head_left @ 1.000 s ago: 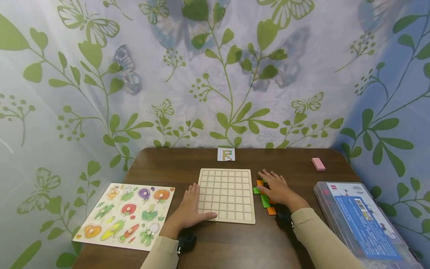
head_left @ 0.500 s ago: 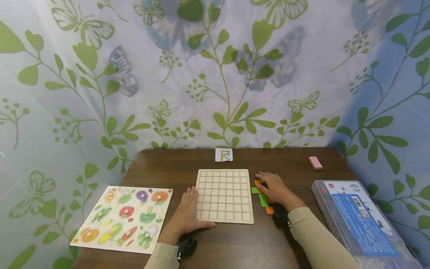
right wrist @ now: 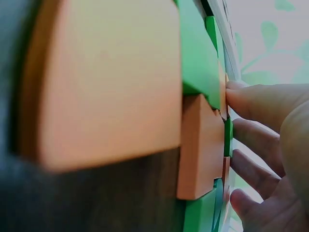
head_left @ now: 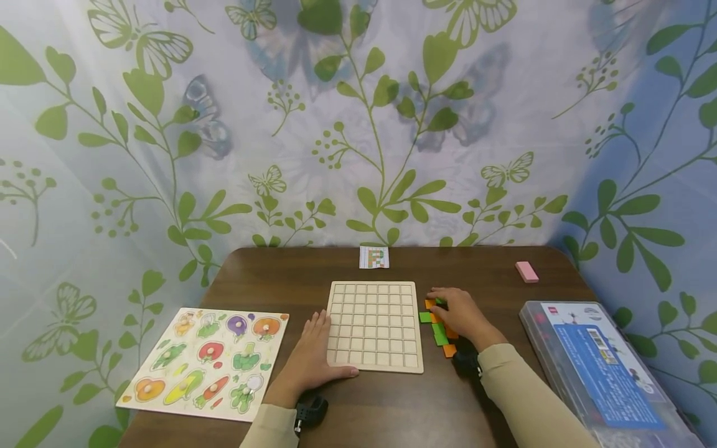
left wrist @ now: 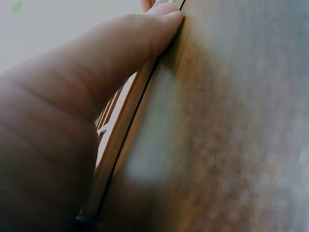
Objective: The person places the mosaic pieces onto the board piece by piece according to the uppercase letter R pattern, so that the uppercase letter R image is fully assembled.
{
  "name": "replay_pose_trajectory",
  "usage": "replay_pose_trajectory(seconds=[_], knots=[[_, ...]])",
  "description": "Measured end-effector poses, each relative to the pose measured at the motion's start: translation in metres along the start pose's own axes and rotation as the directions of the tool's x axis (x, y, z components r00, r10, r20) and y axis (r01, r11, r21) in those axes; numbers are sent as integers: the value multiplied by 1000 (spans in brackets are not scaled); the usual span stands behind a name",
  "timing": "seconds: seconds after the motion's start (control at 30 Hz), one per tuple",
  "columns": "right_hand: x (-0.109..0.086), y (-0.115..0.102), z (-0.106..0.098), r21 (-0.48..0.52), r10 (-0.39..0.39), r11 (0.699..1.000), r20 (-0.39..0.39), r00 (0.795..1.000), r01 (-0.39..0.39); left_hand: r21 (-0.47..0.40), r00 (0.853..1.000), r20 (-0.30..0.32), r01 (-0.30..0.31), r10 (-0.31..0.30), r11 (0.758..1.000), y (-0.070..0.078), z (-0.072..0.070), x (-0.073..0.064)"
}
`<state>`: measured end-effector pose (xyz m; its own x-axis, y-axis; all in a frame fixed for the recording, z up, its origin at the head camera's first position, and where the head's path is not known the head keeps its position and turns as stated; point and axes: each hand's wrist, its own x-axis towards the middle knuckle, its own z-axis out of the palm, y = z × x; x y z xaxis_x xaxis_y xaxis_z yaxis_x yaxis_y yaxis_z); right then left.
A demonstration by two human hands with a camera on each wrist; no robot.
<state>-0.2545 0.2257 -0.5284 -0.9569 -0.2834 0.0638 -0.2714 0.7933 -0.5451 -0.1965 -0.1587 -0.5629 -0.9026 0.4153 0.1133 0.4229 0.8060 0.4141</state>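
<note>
- Your left hand [head_left: 310, 354] is open, with its fingers along the left side of the square board [head_left: 374, 323] and its thumb by the near edge.
- Your right hand [head_left: 463, 313] is over the small tiles [head_left: 440, 335]. Its fingers are loose and a bit bent, and the thumb and fingertips are apart at the tiles.
- The tiles are green and orange. They lie just to the right of the board.
- The board lies flat on the table [head_left: 403, 410] and has rows of little squares.
- A small picture card [head_left: 373, 257] lies past the board.
- The vegetable puzzle [head_left: 190, 358] is on the left.
- A pink block [head_left: 526, 272] and a clear box [head_left: 599, 361] are on the right.
</note>
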Motion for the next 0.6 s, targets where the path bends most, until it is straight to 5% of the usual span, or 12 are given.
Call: replay_pose_trajectory(seconds=[0.6], knots=[[6,4,-5,-3,41,999,-17,999,-41,30,1000,-18,-2,3,1000,2,1,-2]])
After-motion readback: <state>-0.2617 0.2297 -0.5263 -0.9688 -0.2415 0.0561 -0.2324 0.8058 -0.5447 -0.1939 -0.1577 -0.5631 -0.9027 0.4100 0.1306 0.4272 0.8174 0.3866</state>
